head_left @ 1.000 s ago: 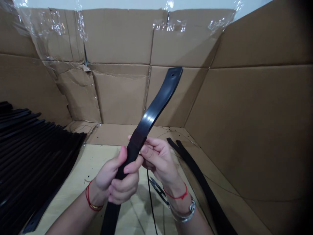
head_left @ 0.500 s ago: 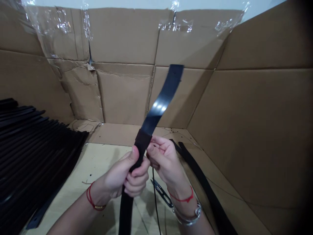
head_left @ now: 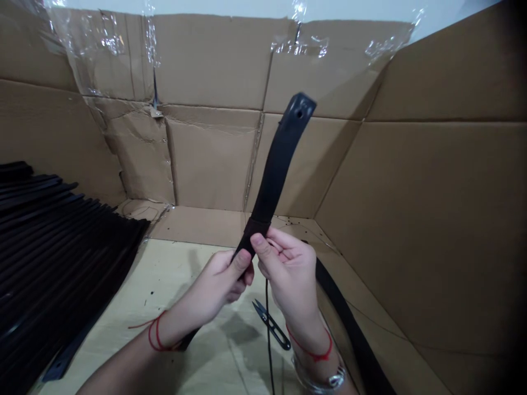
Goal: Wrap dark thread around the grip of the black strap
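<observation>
Black strap [head_left: 276, 159] is held up beyond the snips [head_left: 262, 314], tilted, its holed end uppermost. The left hand [head_left: 220, 282] is clasped around the strap, beyond and left of the snips; the right hand [head_left: 292, 269], beyond them, pinches its edge. A dark cord [head_left: 269, 345] crosses the snips. Dark strips [head_left: 61, 252] lie massed left of the snips.

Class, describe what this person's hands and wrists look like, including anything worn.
Both hands are ungloved, with no sleeves in view. Beyond the left hand, the wrist wears a doubled red cord; beyond the right hand, a knotted red cord and silver-coloured bracelet.
</observation>
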`<state>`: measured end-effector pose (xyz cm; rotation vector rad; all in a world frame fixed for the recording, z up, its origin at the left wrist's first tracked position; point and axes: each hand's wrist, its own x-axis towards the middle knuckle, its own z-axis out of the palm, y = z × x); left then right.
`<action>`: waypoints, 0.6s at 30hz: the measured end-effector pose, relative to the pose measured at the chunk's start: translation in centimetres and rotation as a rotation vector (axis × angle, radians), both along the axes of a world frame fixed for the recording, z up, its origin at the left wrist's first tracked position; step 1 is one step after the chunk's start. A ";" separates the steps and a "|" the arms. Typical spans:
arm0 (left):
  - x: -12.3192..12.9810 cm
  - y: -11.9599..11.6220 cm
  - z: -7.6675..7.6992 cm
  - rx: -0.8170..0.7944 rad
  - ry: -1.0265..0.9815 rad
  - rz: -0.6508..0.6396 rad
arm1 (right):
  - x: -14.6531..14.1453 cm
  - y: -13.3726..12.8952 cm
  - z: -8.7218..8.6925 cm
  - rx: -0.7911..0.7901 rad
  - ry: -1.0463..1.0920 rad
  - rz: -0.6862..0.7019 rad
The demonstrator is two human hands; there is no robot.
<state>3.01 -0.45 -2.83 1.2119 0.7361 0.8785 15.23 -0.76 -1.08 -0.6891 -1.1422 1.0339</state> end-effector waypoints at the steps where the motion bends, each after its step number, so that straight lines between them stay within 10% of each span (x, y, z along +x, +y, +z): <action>1: -0.4 -0.1 0.3 -0.065 -0.004 -0.081 | 0.1 0.1 -0.1 0.013 -0.004 0.015; 12: -2.7 0.3 0.2 -0.368 -0.182 -0.722 | 1.1 0.7 -0.8 -0.038 0.135 0.485; 18: -1.9 0.0 0.6 -0.108 -0.069 -0.234 | 1.1 0.1 -0.4 -0.048 0.055 0.406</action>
